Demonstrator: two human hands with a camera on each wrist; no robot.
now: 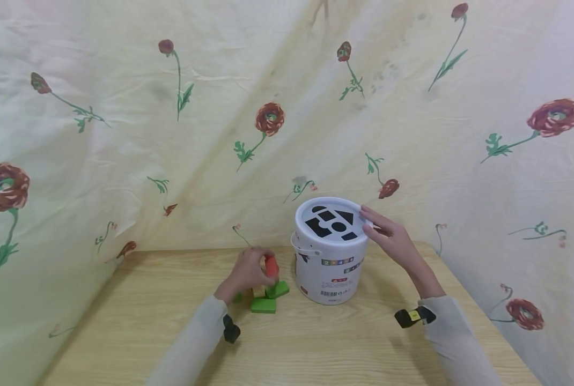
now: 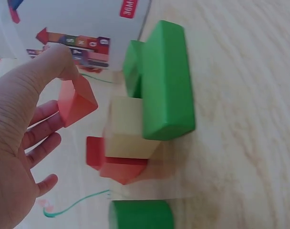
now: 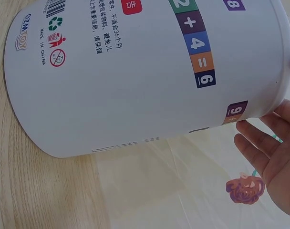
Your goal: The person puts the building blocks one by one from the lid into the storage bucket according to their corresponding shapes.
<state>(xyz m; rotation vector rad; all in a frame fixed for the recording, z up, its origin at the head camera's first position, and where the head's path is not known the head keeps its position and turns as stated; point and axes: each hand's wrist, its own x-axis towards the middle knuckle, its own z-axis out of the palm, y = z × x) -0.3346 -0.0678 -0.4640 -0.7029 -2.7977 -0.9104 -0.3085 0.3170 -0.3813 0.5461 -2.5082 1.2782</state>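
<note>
My left hand point(image 1: 249, 271) pinches a red triangular block point(image 2: 77, 101) between thumb and fingers, held above a small group of blocks. In the left wrist view that group has a long green block point(image 2: 167, 81), another green block point(image 2: 133, 69) behind it, a natural wood block point(image 2: 128, 126), a red block point(image 2: 121, 168) and a green cylinder point(image 2: 141, 215). A white bucket point(image 1: 329, 276) stands upright right of them, its lid point(image 1: 323, 228) on top with dark shaped holes. My right hand point(image 1: 393, 238) rests its extended fingers on the lid's right rim.
The blocks and bucket stand on a wooden table point(image 1: 325, 343). Behind and at the sides hangs a pale floral cloth point(image 1: 210, 145), close to the table's back edge. A thin handle point(image 1: 306, 250) hangs at the bucket's left side.
</note>
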